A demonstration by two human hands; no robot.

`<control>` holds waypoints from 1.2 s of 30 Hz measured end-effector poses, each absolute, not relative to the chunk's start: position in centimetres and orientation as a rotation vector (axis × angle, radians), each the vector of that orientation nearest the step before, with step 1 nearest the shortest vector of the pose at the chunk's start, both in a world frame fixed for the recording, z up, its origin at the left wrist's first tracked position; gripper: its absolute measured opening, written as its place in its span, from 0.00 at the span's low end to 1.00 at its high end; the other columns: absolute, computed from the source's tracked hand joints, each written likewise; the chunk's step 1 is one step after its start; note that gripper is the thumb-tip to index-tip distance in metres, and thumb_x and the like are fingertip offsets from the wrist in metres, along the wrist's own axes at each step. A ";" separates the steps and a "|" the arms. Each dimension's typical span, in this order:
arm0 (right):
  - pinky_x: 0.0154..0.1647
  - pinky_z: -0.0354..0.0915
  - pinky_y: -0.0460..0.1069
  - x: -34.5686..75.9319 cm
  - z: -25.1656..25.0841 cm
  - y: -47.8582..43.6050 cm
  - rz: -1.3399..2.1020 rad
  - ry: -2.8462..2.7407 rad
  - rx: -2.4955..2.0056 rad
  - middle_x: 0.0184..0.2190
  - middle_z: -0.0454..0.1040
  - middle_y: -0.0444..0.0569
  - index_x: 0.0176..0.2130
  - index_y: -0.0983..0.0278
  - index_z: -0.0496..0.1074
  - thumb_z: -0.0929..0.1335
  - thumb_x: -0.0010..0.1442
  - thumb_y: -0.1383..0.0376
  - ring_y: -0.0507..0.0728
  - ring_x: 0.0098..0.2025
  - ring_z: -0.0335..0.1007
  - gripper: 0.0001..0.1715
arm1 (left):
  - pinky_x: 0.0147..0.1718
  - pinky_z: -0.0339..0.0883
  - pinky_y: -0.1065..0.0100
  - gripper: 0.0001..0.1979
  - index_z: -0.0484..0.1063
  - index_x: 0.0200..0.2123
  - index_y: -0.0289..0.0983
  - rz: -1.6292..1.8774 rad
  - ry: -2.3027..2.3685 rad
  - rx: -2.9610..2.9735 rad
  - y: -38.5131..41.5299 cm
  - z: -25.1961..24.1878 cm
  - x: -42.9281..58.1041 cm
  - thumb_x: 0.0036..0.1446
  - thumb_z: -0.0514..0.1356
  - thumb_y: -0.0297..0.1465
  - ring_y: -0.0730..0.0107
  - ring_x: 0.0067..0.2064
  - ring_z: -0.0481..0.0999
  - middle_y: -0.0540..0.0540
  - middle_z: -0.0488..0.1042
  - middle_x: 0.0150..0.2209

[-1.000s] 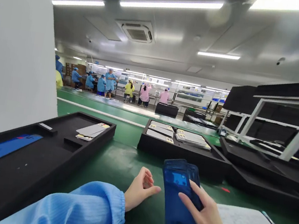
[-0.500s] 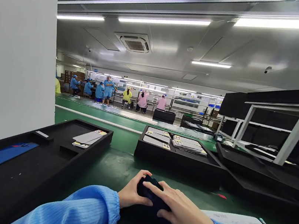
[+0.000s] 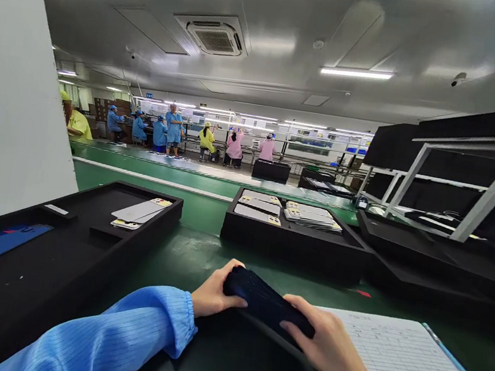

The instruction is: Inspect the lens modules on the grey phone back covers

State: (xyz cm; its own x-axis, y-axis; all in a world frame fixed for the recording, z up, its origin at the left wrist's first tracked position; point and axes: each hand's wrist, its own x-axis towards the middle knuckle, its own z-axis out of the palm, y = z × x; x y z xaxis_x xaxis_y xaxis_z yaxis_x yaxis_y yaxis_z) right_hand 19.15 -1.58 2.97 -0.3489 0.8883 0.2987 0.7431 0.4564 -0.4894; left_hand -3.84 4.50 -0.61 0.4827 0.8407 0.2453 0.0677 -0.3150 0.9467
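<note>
A dark blue phone-sized panel (image 3: 267, 303) lies tilted and is held between both hands above a black mat (image 3: 229, 369). My left hand (image 3: 216, 292) grips its left end, and my right hand (image 3: 321, 342) grips its right end. Its face is turned away, so only a dark, edge-on side shows. Just beyond my right hand, a ruled paper form (image 3: 412, 359) lies on a blue-edged board.
Black foam trays stand on the green bench: one at left (image 3: 60, 222) with grey panels and a blue strip, another ahead (image 3: 294, 248) with stacked panels. A white column (image 3: 12, 82) rises at left. Several co-workers sit and stand at a far bench.
My left hand has joined my right on the panel, which has turned from face-up to nearly edge-on. My hands and the panel have moved toward the form's left side, and the view has shifted.
</note>
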 end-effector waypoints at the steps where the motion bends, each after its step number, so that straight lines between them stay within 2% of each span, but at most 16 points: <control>1: 0.35 0.67 0.52 19.0 3.0 -1.2 0.354 -2.159 -1.341 0.34 0.77 0.45 0.42 0.57 0.68 0.64 0.55 0.65 0.60 0.34 0.73 0.13 | 0.37 0.59 0.70 0.23 0.59 0.40 0.39 0.968 0.798 1.731 4.8 -0.5 -4.1 0.40 0.66 0.30 0.72 0.35 0.65 0.54 0.64 0.32; 4: 0.34 0.68 0.51 19.0 2.1 -0.2 0.371 -2.042 -1.336 0.34 0.77 0.43 0.39 0.57 0.68 0.66 0.53 0.63 0.59 0.34 0.74 0.11 | 0.39 0.59 0.68 0.24 0.61 0.40 0.38 0.954 0.827 1.756 5.9 -0.6 -4.9 0.39 0.66 0.31 0.69 0.37 0.66 0.52 0.65 0.33; 7: 0.36 0.70 0.50 19.1 0.6 0.1 0.371 -1.903 -1.376 0.34 0.77 0.43 0.40 0.58 0.67 0.67 0.52 0.63 0.58 0.35 0.74 0.14 | 0.43 0.59 0.66 0.25 0.61 0.42 0.36 0.919 0.803 1.767 6.3 -1.2 -5.1 0.39 0.66 0.30 0.66 0.41 0.67 0.48 0.67 0.37; 11: 0.42 0.69 0.50 18.1 -0.6 -0.5 0.348 -1.854 -1.344 0.36 0.75 0.44 0.42 0.60 0.65 0.67 0.52 0.63 0.57 0.39 0.73 0.15 | 0.47 0.58 0.65 0.33 0.53 0.50 0.37 0.891 0.759 1.763 5.6 -1.6 -4.5 0.40 0.64 0.27 0.66 0.45 0.67 0.46 0.67 0.42; 13: 0.43 0.68 0.50 17.8 -0.6 -0.8 0.340 -1.881 -1.324 0.37 0.75 0.46 0.42 0.61 0.64 0.67 0.53 0.64 0.57 0.40 0.73 0.15 | 0.48 0.58 0.65 0.33 0.50 0.50 0.38 0.897 0.765 1.754 5.2 -1.6 -4.3 0.42 0.63 0.26 0.67 0.45 0.67 0.47 0.66 0.42; 16: 0.40 0.69 0.50 17.9 -0.4 -1.0 0.347 -1.966 -1.311 0.37 0.76 0.47 0.44 0.61 0.65 0.66 0.53 0.64 0.58 0.38 0.74 0.16 | 0.44 0.59 0.67 0.27 0.55 0.45 0.37 0.915 0.797 1.766 5.0 -1.5 -4.3 0.42 0.63 0.26 0.68 0.41 0.67 0.49 0.66 0.37; 19: 0.33 0.70 0.49 18.2 -0.1 -1.2 0.353 -2.055 -1.288 0.32 0.77 0.45 0.41 0.60 0.67 0.65 0.56 0.64 0.57 0.33 0.74 0.10 | 0.36 0.60 0.70 0.23 0.57 0.40 0.38 0.946 0.835 1.812 5.0 -1.3 -4.4 0.40 0.64 0.27 0.72 0.34 0.66 0.53 0.65 0.31; 21: 0.32 0.69 0.48 18.2 -0.1 -1.3 0.335 -2.082 -1.246 0.31 0.77 0.44 0.39 0.60 0.69 0.63 0.58 0.66 0.56 0.32 0.74 0.08 | 0.31 0.58 0.72 0.21 0.58 0.36 0.38 0.977 0.851 1.851 5.0 -1.1 -4.4 0.40 0.64 0.28 0.74 0.30 0.64 0.54 0.65 0.29; 27: 0.38 0.69 0.49 18.0 -0.4 -1.0 0.295 -2.139 -1.251 0.37 0.77 0.46 0.42 0.59 0.69 0.62 0.57 0.68 0.57 0.37 0.74 0.13 | 0.28 0.58 0.73 0.17 0.60 0.34 0.37 1.021 0.836 1.979 4.9 -1.0 -4.3 0.42 0.64 0.32 0.76 0.27 0.63 0.53 0.66 0.27; 30: 0.38 0.68 0.50 18.2 0.2 -0.9 0.362 -2.194 -1.289 0.37 0.76 0.47 0.44 0.59 0.69 0.62 0.57 0.69 0.57 0.36 0.73 0.15 | 0.28 0.60 0.73 0.16 0.64 0.34 0.35 1.022 0.818 2.057 5.1 -1.1 -4.3 0.41 0.65 0.31 0.76 0.28 0.65 0.52 0.67 0.29; 33: 0.44 0.65 0.51 18.8 1.4 -1.0 0.516 -2.245 -1.263 0.42 0.75 0.49 0.47 0.60 0.69 0.63 0.57 0.66 0.59 0.42 0.71 0.17 | 0.31 0.63 0.71 0.14 0.66 0.35 0.34 1.052 0.778 2.157 5.2 -1.1 -4.5 0.44 0.64 0.31 0.73 0.31 0.68 0.49 0.69 0.31; 34: 0.48 0.63 0.52 19.0 1.9 -1.0 0.600 -2.282 -1.228 0.45 0.73 0.50 0.49 0.61 0.67 0.65 0.56 0.64 0.60 0.45 0.69 0.20 | 0.33 0.64 0.70 0.13 0.66 0.35 0.34 1.062 0.751 2.203 5.2 -1.1 -4.5 0.45 0.62 0.30 0.72 0.32 0.69 0.47 0.69 0.32; 36: 0.53 0.59 0.53 19.5 2.5 -1.0 0.796 -2.362 -1.120 0.53 0.66 0.53 0.55 0.63 0.62 0.69 0.51 0.59 0.62 0.52 0.64 0.32 | 0.37 0.64 0.68 0.11 0.67 0.37 0.35 1.083 0.672 2.310 5.1 -0.9 -4.6 0.47 0.60 0.27 0.69 0.36 0.69 0.45 0.71 0.34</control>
State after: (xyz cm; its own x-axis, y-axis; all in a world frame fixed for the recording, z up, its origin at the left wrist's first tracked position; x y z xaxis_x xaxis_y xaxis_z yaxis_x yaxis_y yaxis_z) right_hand 19.49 -0.99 2.49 -0.5953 0.7953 0.1147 0.5635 0.5149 -0.6460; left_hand -4.60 5.11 -0.92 0.5624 0.6162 0.5514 0.2202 -0.7544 0.6184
